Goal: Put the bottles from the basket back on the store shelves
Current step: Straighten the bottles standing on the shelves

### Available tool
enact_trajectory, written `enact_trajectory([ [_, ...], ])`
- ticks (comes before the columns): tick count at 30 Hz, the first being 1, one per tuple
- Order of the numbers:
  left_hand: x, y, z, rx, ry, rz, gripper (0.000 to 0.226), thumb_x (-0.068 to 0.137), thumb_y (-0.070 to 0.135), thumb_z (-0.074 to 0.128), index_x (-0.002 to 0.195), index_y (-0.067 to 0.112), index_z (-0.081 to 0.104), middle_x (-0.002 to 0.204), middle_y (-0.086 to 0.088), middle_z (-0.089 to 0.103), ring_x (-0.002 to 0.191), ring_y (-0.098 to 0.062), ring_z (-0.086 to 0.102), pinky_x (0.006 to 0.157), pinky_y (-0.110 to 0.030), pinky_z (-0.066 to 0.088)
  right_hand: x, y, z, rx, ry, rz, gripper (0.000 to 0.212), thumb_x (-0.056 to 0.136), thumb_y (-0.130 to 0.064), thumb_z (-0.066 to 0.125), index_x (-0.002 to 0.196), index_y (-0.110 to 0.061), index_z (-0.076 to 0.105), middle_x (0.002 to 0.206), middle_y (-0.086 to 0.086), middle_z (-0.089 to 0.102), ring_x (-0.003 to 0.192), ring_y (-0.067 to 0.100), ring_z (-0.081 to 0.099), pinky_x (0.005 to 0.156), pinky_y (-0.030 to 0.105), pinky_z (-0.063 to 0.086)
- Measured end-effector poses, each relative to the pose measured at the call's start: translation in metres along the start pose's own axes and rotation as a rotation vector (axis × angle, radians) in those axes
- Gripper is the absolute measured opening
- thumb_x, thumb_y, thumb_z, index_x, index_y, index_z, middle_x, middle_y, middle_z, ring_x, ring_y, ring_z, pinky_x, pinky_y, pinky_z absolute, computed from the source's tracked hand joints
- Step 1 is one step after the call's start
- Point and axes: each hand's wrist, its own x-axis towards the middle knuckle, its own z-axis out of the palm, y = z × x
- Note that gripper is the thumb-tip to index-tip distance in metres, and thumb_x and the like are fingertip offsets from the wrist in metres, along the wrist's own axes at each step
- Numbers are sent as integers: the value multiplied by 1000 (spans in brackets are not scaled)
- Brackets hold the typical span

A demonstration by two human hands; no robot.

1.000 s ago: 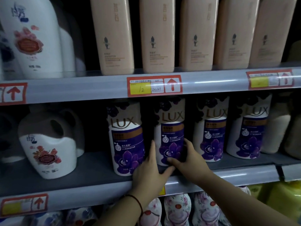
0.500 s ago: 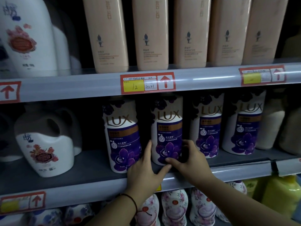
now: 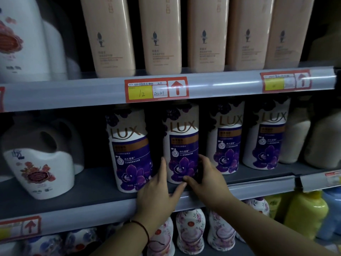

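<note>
I had both hands on the second Lux bottle (image 3: 181, 145) from the left, down at its bottom. It stood on the middle shelf (image 3: 96, 183), in a row of 4 Lux bottles, with its purple flower facing me.

My left hand (image 3: 158, 197) lay against its left side. The fingers were straight and close together, pointing up, and the thumb reached across under the front of the bottle. My right hand (image 3: 206, 180) curled round its right side, with the thumb on the front near the bottom edge, where it met my left thumb. I could not see the ends of my right fingers; they were behind the bottle.

I think the job here was to set the bottle straight in its row. To do that well, I thought I should push low, near the bottom, so it would slide and not tip. I should push with both hands the same, so the flower kept facing out. The first Lux bottle (image 3: 130, 154) stood just beside my left hand, so I had to be gentle and not bump it. Then I should let go slowly.

I could not see the basket.
</note>
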Motion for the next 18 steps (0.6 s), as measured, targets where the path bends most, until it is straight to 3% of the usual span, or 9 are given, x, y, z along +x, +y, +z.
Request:
enact_trajectory([
  [2,-8,10,-1,-43,62,37,85,87,54,52,151,24,4,153,3,30,136,-16,36,105,-29,39,-5,-1,-15,-31,-28,-30,65,86,-31,65,140,-19,31,132,0,48,120,16,51,100,32,45],
  [4,-14,28,-4,-85,155,172,80,84,39,62,148,25,16,149,4,28,132,-17,34,102,-31,39,-9,5,-37,-118,47,-88,59,87,-25,63,138,-14,35,128,2,45,117,20,50,96,30,45],
  [7,-16,64,2,-153,-10,348,72,95,40,45,148,39,-3,152,20,3,142,-9,12,114,-25,24,-9,25,-66,-261,180,-85,60,82,-20,68,134,-7,41,127,10,46,116,28,48,96,34,43],
  [9,-6,87,13,-212,-138,304,74,97,40,41,149,36,-12,155,21,-7,145,-6,5,116,-24,18,-6,36,-78,-274,153,16,69,83,-25,68,140,-8,32,133,10,40,124,28,40,102,35,37],
  [12,15,106,32,-270,-149,236,89,93,38,51,149,28,-18,159,13,-5,147,-11,9,118,-27,18,3,54,-79,-214,47,99,80,83,-28,67,146,-11,20,141,10,35,131,27,34,109,35,31],
  [15,31,104,47,-279,-164,130,104,86,45,59,148,22,-21,160,6,-6,147,-17,7,119,-31,17,15,65,-79,-179,11,127,97,77,-40,72,149,-13,12,143,11,40,132,29,37,108,41,37],
  [18,37,101,56,-309,-209,66,111,79,54,61,148,23,-20,160,5,3,145,-21,20,116,-37,29,24,73,-77,-153,-18,185,112,70,-52,74,150,-17,5,143,9,43,129,30,45,100,45,44],
])
